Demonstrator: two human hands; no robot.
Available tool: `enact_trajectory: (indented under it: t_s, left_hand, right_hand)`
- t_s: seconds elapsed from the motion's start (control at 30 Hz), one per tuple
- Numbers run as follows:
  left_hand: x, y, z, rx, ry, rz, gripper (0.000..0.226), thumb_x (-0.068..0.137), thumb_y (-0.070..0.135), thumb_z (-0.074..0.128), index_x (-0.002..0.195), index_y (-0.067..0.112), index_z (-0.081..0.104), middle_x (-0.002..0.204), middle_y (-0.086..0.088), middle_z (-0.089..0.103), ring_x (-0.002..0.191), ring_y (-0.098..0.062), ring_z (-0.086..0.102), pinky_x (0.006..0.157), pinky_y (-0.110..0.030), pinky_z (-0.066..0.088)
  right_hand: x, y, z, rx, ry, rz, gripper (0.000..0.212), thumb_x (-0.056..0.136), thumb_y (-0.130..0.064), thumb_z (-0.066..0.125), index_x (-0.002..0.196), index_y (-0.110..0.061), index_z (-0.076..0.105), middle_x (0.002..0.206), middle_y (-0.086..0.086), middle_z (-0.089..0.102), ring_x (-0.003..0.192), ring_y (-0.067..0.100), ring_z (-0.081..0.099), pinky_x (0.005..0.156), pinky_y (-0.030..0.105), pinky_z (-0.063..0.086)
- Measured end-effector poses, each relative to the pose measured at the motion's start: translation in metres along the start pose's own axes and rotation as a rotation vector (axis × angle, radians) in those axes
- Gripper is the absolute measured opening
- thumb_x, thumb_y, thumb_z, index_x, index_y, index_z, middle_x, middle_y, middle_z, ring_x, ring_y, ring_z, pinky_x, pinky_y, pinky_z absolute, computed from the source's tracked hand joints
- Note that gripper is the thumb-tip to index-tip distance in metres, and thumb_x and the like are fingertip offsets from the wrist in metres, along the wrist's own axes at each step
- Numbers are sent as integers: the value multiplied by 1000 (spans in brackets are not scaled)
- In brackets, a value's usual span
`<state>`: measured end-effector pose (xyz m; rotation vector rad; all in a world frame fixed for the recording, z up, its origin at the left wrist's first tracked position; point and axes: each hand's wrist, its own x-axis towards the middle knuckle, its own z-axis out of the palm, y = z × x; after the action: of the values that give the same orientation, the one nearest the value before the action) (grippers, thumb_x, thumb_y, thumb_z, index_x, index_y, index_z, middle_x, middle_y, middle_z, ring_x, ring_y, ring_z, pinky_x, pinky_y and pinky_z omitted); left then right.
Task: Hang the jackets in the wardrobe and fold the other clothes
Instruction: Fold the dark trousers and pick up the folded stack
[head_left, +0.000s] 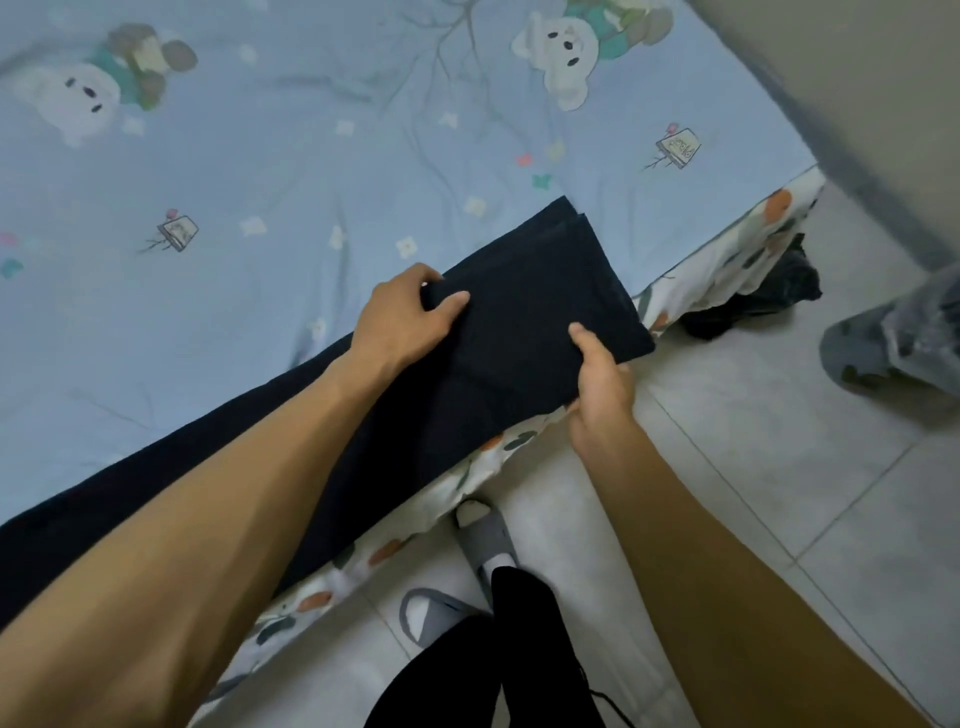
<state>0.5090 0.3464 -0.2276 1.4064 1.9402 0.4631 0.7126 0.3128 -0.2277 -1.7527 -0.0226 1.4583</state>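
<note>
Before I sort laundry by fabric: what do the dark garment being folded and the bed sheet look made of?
The dark garment looks like thick, matte navy woven cloth, maybe cotton; it holds crisp fold edges, without shine. The bed sheet looks like thin, soft printed cotton or a blend; it shows fine creases. Neither is certain.

A long dark fabric garment (524, 306) lies along the near edge of the pale blue bear-print bedsheet (260, 171), running from seven o'clock to one o'clock. A crumpled dark cloth heap (753, 306) lies on the tiled floor (753, 467) at three o'clock.
</note>
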Motion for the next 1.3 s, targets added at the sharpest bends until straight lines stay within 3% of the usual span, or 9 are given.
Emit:
enact_trajectory:
  t_s: [0.13, 0.27, 0.4, 0.53, 0.7, 0.83, 0.93, 1.1, 1.3]
  left_hand:
    - [25, 26, 10, 31, -35, 55, 23, 90, 43, 62, 101, 23, 64, 94, 9, 61, 88, -12, 57, 79, -28, 44]
    - [25, 29, 8, -214, 189, -14, 10, 90, 32, 59, 81, 30, 60, 80, 14, 63, 73, 1, 59, 67, -17, 42]
    - [31, 25, 13, 6, 49, 61, 17, 94, 36, 56, 104, 24, 63, 95, 10, 62, 84, -9, 56, 77, -23, 40]
    - [58, 54, 25, 64, -19, 189, 27, 95, 40, 56, 109, 18, 65, 107, -4, 54, 92, -16, 53, 84, -28, 41]
    - [84, 99, 35, 15, -162, 180, 31, 99, 29, 51, 85, 3, 58, 81, -12, 61, 71, -17, 56, 68, -29, 41]
    - [96, 114, 39, -61, -255, 118, 24, 97, 23, 55, 76, 13, 61, 66, 5, 59, 63, -8, 56, 58, -20, 43]
    - [100, 116, 50, 217, -245, 162, 28, 92, 26, 58, 75, 4, 61, 72, -9, 61, 73, -23, 57, 65, -32, 46]
    - [105, 120, 55, 47, -277, 78, 34, 92, 34, 62, 63, 18, 56, 55, 11, 53, 51, -2, 51, 49, -16, 38]
    - [97, 113, 54, -139, -164, 131, 32, 98, 26, 56, 80, 0, 60, 69, 0, 51, 61, -9, 46, 60, -25, 39]
  right_hand:
    - [11, -22, 12, 0, 2, -72, 54, 86, -26, 75, 133, -10, 52, 126, 8, 63, 110, 27, 64, 98, 47, 52]
    - [15, -30, 18, -16, -74, -132, 15, 86, -22, 74, 99, -23, 67, 103, -3, 73, 96, 19, 70, 92, 43, 56]
    - [26, -24, 14, -278, 45, -62, 23, 87, -24, 72, 105, -12, 61, 116, 4, 64, 99, 24, 63, 94, 45, 54]
    - [40, -34, 5, -354, 175, -250, 33, 85, -33, 71, 104, -15, 52, 96, -7, 55, 76, 11, 57, 63, 20, 47]
    - [47, -62, -14, -406, -22, -208, 24, 88, -38, 68, 87, -15, 61, 90, -1, 63, 78, 20, 66, 63, 36, 59]
    - [50, -74, -30, -378, -27, -296, 29, 84, -21, 71, 85, 6, 60, 81, 18, 70, 55, 21, 64, 44, 27, 54]
    - [53, -66, -33, -505, -5, -252, 27, 80, -22, 71, 72, -1, 57, 78, 17, 63, 68, 25, 63, 63, 34, 59]
    - [61, -76, -32, -420, -102, -63, 46, 83, -55, 65, 98, -12, 61, 119, 4, 64, 95, 24, 68, 85, 43, 59]
    - [64, -81, -30, -434, 6, -290, 46, 95, -36, 59, 100, 10, 65, 104, 31, 63, 69, 33, 64, 75, 44, 53]
